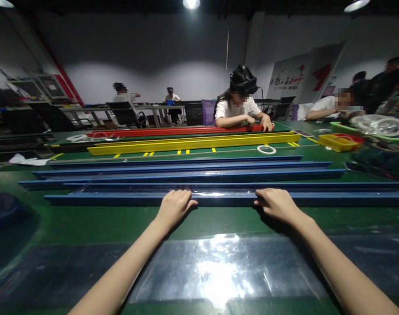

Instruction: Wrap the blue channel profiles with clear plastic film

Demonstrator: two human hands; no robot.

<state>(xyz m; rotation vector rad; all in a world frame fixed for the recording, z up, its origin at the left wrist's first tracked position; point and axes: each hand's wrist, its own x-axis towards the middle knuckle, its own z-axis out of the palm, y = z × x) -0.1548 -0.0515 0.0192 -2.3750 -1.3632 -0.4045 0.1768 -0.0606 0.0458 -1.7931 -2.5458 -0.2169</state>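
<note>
A long blue channel (225,200) lies across the green table, with shiny clear film along its inside. My left hand (175,208) grips its near wall left of the middle, fingers curled over the top edge and thumb in front. Farther right my right hand (278,204) holds the same wall, its fingers bent over the edge. Beyond it lie several more blue channels (186,178). Nearer to me, a wide transparent sheet (173,271) lies flat under my forearms and reflects a bright light.
Across the table a person (237,107) leans over a red strip (186,130). A yellow strip (192,143) and a white ring (266,149) lie in front of it. At right are a yellow tray (337,142) and a green basket (393,139) with coiled tubing.
</note>
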